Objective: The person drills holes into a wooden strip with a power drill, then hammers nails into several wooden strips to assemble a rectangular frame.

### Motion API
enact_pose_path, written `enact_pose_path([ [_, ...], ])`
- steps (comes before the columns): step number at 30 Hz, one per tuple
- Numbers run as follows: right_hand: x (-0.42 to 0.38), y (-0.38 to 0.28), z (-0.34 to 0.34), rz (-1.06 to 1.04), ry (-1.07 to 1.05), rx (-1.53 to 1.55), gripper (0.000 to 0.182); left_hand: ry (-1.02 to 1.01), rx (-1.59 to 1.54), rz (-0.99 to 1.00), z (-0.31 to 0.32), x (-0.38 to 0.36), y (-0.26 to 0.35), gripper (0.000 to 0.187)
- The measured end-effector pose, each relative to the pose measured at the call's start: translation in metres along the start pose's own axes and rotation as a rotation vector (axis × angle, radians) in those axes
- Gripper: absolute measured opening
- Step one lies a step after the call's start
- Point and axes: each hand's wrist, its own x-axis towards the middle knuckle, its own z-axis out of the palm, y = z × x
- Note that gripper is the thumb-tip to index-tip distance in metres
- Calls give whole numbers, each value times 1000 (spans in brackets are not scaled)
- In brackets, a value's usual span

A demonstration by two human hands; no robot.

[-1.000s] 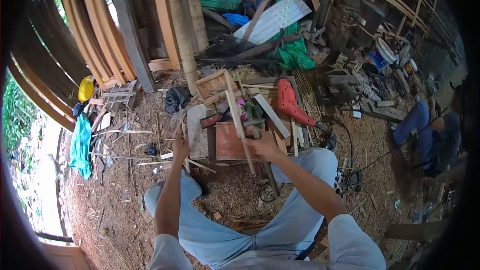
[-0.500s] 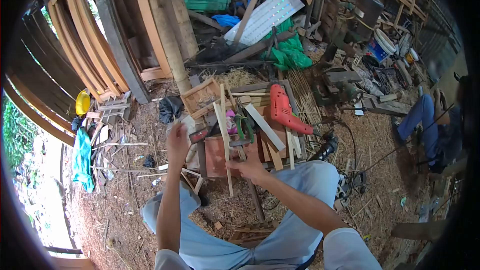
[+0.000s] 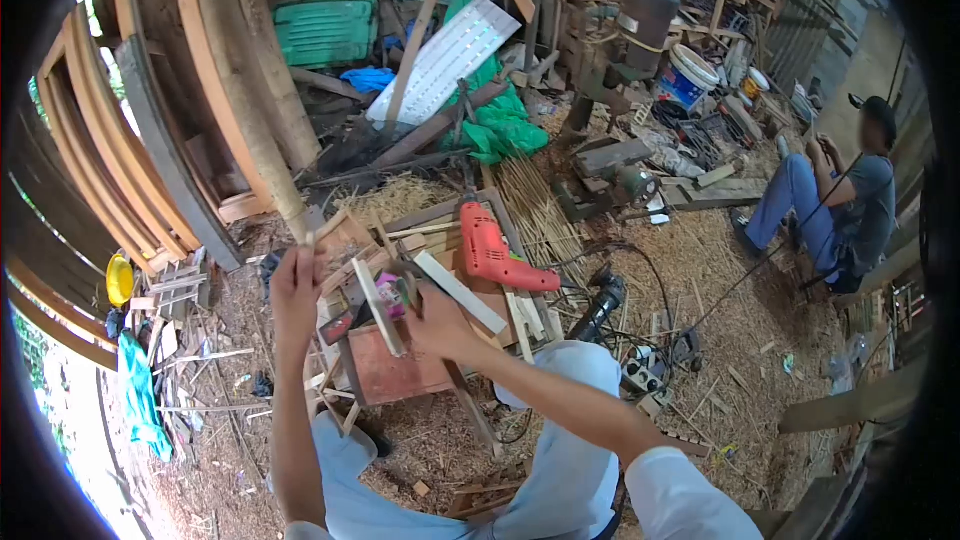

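Observation:
My left hand (image 3: 294, 285) is raised at the left of the low work surface, fingers pinched round something thin and pale whose kind I cannot make out. My right hand (image 3: 438, 325) is closed on a hammer (image 3: 402, 269), blurred and partly hidden by the fingers. Beside it a pale wooden strip (image 3: 378, 308) lies across the reddish board (image 3: 400, 372). Green-handled pliers (image 3: 404, 288) show partly by the right fingers. Between the hands are a red-and-black tool (image 3: 337, 327) and a wooden tray (image 3: 345, 240).
A red power drill (image 3: 490, 245) rests on the work surface near another pale strip (image 3: 460, 292). A black power tool (image 3: 600, 305) and cables lie to the right on shavings. A person (image 3: 850, 190) sits at the far right. Wooden frames (image 3: 150, 140) lean at the left.
The view has swung right, so the bench things appear further left and the seated person shows more fully. My right hand has moved up toward the pliers; my left stays raised.

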Motion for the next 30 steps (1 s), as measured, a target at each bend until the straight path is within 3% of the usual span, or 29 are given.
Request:
enact_pose_path([
  [2,29,-8,-3,9,-40,-52,19,-1,196,87,4,-16,-17,18],
  [4,50,12,17,-118,107,-345,35,-106,212,138,16,-27,-51,15],
  [5,57,20,23,-115,115,-345,35,-100,233,177,29,-34,-66,14],
  [8,58,35,38,75,-40,-530,38,-146,323,264,36,-41,-80,12],
  [10,66,34,35,-157,-95,-701,36,-194,382,339,39,-41,-85,11],
  [12,71,41,33,-148,-43,-591,32,-173,372,189,37,-44,-94,13],
  [14,71,47,21,-175,-118,-452,33,-150,402,202,33,-47,-96,13],
  [20,67,38,-26,-42,-260,-480,38,-142,434,199,29,-54,-103,12],
  [21,74,63,-29,-133,-182,-510,36,-141,443,190,30,-54,-104,11],
  [23,58,1,-86,-38,-187,-658,39,-151,419,181,30,-55,-105,11],
  [25,58,13,-118,310,-303,-885,47,-159,395,172,30,-55,-102,11],
  [27,53,53,-129,417,-448,-1038,58,-178,343,126,31,-56,-97,11],
  [30,47,85,-132,257,-431,-1028,66,-208,372,106,31,-54,-92,12],
])
